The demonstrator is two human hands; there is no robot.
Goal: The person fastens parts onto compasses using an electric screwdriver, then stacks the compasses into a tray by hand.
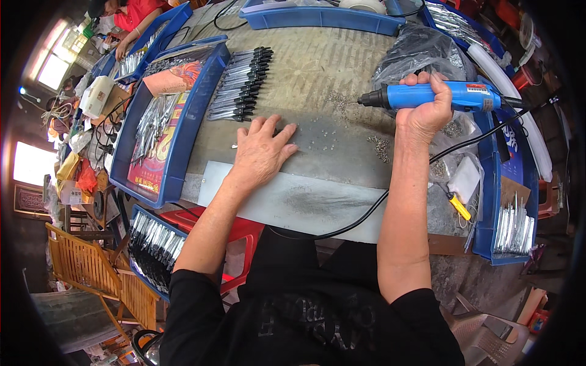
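Observation:
My right hand (426, 113) is wrapped round a blue electric screwdriver (467, 96), held level above the table with its black nose and thin bit pointing left. Flat on the table, with its fingers spread, lies my left hand (261, 149). A small dark thing shows between its fingers, too covered to name. Just beyond that hand, a row of slim silver tools with black ends (239, 85) lies side by side. Tiny screws (379, 148) are heaped below the screwdriver, and more are scattered to the left of the heap.
A blue tray (200, 125) of silver parts stands at left; another blue tray (486, 235) holds parts at right. A black cable (357, 224) crosses the front of the worktable. Plastic bags (421, 52) and a yellow-handled tool (459, 207) lie at right. Another person (139, 18) sits far left.

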